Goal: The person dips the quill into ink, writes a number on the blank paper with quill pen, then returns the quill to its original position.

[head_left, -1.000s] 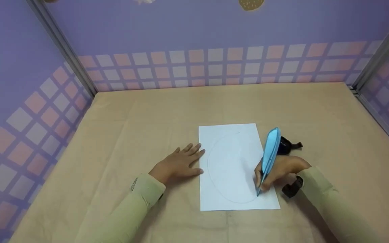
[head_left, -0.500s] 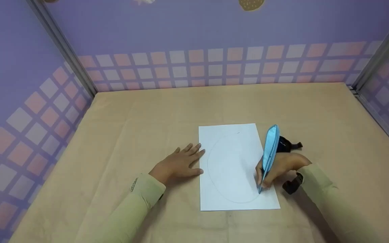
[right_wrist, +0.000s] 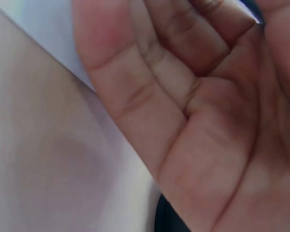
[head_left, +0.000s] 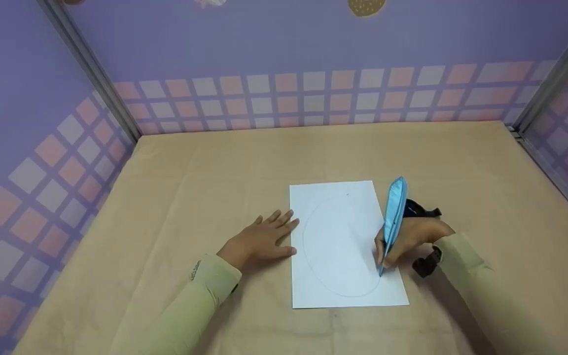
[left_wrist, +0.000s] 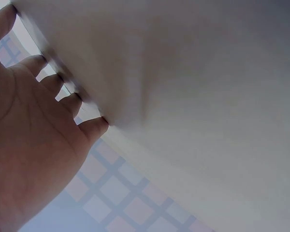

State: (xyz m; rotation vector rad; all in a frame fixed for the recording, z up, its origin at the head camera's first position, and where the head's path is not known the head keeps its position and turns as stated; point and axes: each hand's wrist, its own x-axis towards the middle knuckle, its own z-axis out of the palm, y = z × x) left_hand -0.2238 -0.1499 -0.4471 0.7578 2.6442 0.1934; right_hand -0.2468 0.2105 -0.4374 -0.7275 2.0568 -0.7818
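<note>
— Pinched low on the blue feather pen, the right hand has its fingers curled round the shaft just above the tip. Is that a good hold for this line?

— It looks sound. The tip sits on the white sheet at the lower right of a faint oval, so a low pinch should give control through the curve. The wrist view shows only the curled fingers and palm; the nib itself is hidden there.

— And the left hand?

— Flat, fingers straight and a little spread, lying on the tan tabletop with the fingertips at the sheet's left edge. Whether they press the paper or only touch its border is hard to tell.

— What would make the stroke go well?

— Likely keeping the pen's tilt steady, letting the heel of the right hand slide on the paper, and having the left hand bear on the sheet so it cannot swivel. The line is very pale, so light, even pressure matters.

— Anything nearby to mind?

— A black object lies just beyond the right hand, beside the sheet.
</note>
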